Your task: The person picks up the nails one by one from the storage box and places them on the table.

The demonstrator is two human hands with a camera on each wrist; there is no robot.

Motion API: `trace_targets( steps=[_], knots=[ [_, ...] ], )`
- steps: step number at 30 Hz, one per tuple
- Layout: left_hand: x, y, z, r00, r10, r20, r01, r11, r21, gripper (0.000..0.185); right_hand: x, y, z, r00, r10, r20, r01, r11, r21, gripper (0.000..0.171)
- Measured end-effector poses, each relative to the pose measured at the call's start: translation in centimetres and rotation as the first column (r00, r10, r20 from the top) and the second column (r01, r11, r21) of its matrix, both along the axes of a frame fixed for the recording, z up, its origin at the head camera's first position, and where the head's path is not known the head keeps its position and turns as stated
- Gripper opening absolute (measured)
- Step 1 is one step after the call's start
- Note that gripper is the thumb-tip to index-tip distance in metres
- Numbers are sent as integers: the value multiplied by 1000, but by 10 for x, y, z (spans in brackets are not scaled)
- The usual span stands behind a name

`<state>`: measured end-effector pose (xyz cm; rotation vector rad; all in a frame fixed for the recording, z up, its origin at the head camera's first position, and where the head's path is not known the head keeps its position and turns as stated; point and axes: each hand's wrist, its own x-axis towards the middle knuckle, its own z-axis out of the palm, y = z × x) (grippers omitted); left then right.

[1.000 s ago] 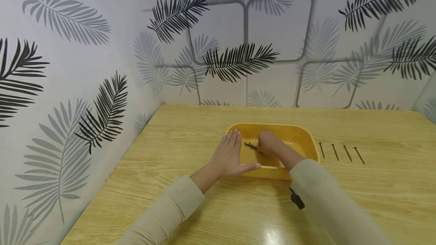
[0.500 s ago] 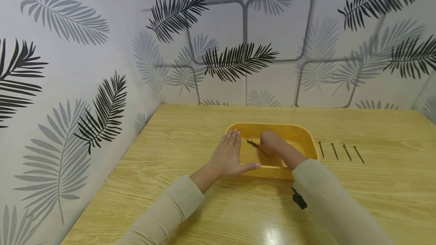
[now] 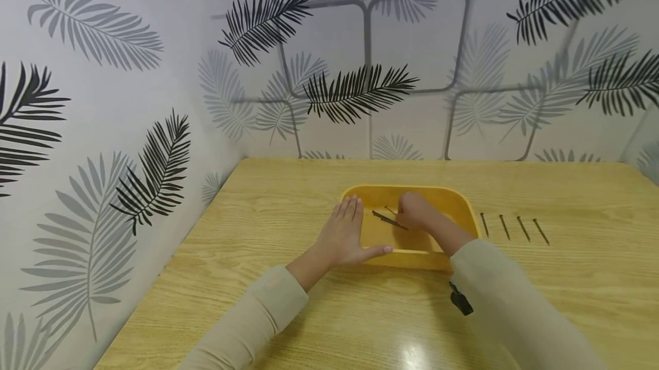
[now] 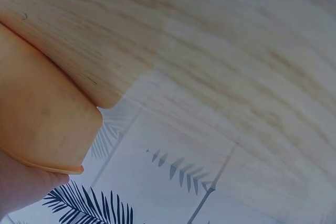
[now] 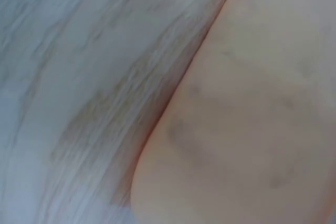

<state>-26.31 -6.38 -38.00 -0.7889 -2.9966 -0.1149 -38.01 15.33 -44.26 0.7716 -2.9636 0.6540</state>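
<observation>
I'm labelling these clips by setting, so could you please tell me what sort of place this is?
Probably a small indoor workstation or staged booth, not a workshop: a wooden table sits in a corner of walls with leaf-pattern wallpaper, a yellow plastic tray holds nails, and four more nails lie in a row beside it.

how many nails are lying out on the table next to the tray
4. Four thin dark nails lie in a row on the wooden table, right of the yellow plastic tray. More lie inside it; the right hand may hide some.
</observation>
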Motion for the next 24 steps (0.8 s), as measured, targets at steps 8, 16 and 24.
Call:
trace_targets(
  steps=[8, 16, 24],
  knots=[
    [1, 0, 1, 1000, -1, 15, 1, 1000, 5, 105, 56, -11, 62, 999, -33, -2, 33, 999, -40, 44],
    [1, 0, 3, 1000, -8, 25, 8, 1000, 9, 105, 83, -12, 91, 997, -62, -34, 61, 997, -39, 46],
    [1, 0, 1, 1000, -6, 30, 5, 1000, 10, 105, 82, -2, 93, 993, -87, -83, 85, 996, -34, 41]
  ],
)
